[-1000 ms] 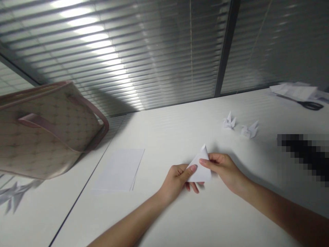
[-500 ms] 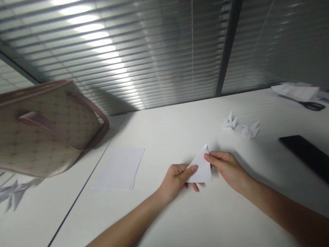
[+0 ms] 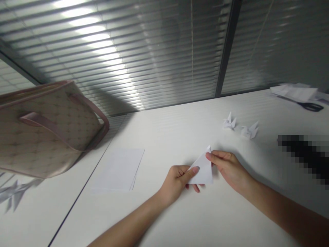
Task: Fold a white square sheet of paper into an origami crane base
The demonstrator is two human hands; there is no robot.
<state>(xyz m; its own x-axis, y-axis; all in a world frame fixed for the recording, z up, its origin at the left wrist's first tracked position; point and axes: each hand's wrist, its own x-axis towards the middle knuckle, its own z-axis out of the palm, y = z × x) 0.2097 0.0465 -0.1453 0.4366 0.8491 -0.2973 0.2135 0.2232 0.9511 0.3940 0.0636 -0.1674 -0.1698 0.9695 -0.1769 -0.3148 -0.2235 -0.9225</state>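
A folded white sheet of paper, roughly triangular with its tip pointing up, is held between both hands above the table. My left hand grips its lower left side, thumb on top and fingers underneath. Near the upper tip, my right hand pinches the right edge between thumb and fingers. Two folded paper cranes stand on the table beyond my right hand. Left of my hands lies a small stack of white paper sheets.
On the left stands a beige handbag with pink handles; folded paper shapes lie below it. At far right are black-handled scissors beside papers, and a pixelated dark object. Window blinds rise behind the white table.
Both hands keep their hold on the folded paper. The paper's tip and my right thumb have shifted slightly to the right and a little down.
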